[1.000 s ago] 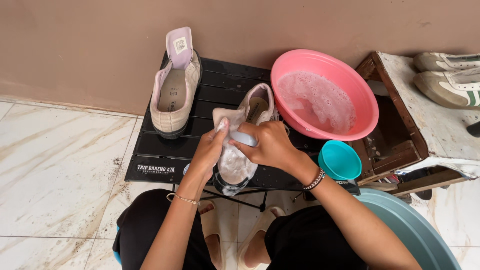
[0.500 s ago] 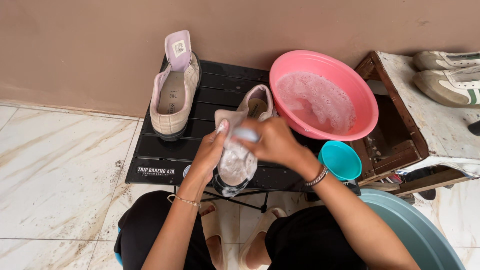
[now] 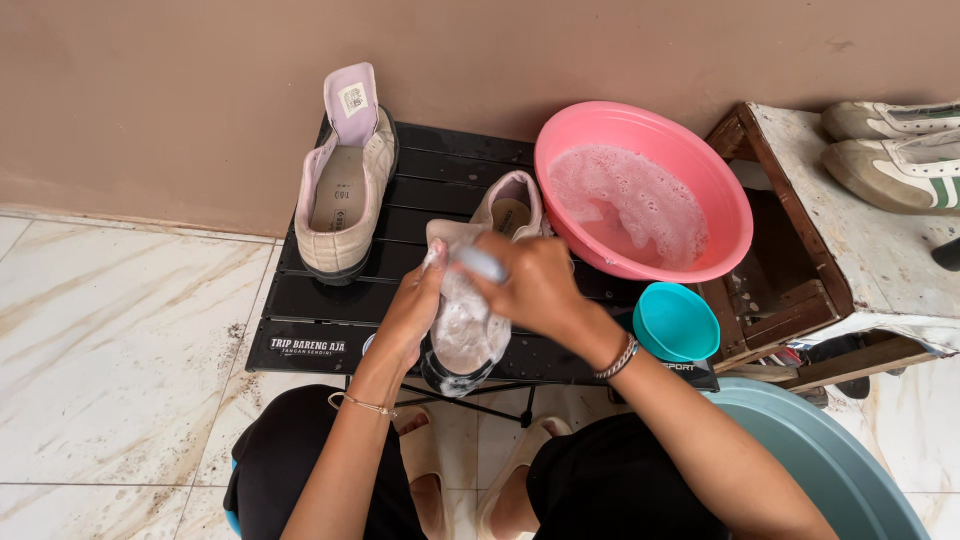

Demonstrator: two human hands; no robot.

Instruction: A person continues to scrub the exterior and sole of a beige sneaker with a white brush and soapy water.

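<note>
Far left on the black slatted table (image 3: 330, 300), a beige shoe (image 3: 345, 190) sits upright with its lilac tongue pulled up; it shows no foam that can be made out, so by the look of it this one is either waiting its turn or already done, and the frame does not settle which. Moving in, the left hand (image 3: 412, 318) is wrapped around the side of the soapy shoe (image 3: 465, 320), bracing it at the table's front edge, toe pointing toward the person. The shoe is coated in white lather across the upper, so the scrubbing seems well under way, with rinsing not yet done. Next, the right hand (image 3: 535, 285) is clamped on a pale blue brush (image 3: 480, 262), pressed against the shoe's top. Just beyond, the pink basin (image 3: 735, 215) holds sudsy water, and a small teal cup (image 3: 675, 322) stands beside it. Far right, two more sneakers (image 3: 895, 150) rest on a worn white bench (image 3: 850, 250), apparently untouched.
</note>
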